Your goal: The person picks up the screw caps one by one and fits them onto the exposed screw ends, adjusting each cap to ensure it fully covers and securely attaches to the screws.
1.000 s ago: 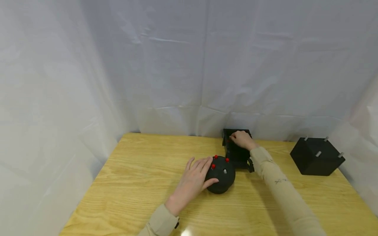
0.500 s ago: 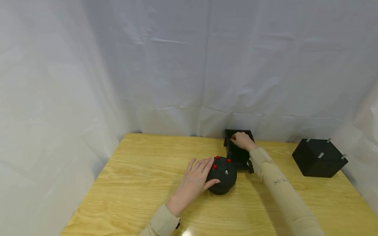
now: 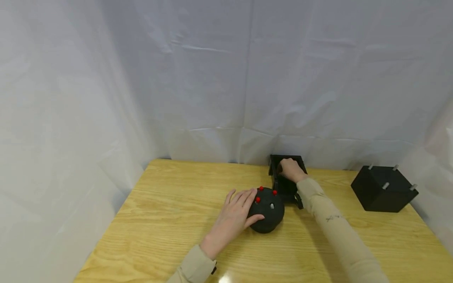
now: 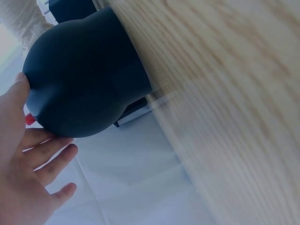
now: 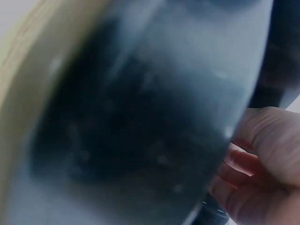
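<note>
nearest to us, our left hand (image 3: 231,218) lay against the black dome (image 3: 267,210) that sat on the tabletop (image 3: 159,220) a little right of its middle, about halfway between the near and far edges. the fingers (image 3: 244,196) were straight and slightly spread, resting flat on the dome's left side, with the thumb pressed along its near flank; they touched it without curling round it. in the left wrist view the same hand (image 4: 23,187) showed its open palm beside the dome (image 4: 84,79), fingers relaxed and apart. three red pegs (image 3: 260,189) and one pale peg stood on the dome's upper face.

just behind the dome, toward the far edge of the tabletop, stood the open black box (image 3: 284,184), its near end close to or touching the dome. our right hand (image 3: 291,169) sat on the box's far end, knuckles up, the fingers bent down over its left wall. they seemed to grip that wall, though the right wrist view was too blurred to show the hold clearly; there we saw only curled fingers (image 5: 253,183) beside a dark surface.

well apart, near the far right corner of the tabletop, a black cube (image 3: 383,192) rested with four pale pegs on its top.
</note>
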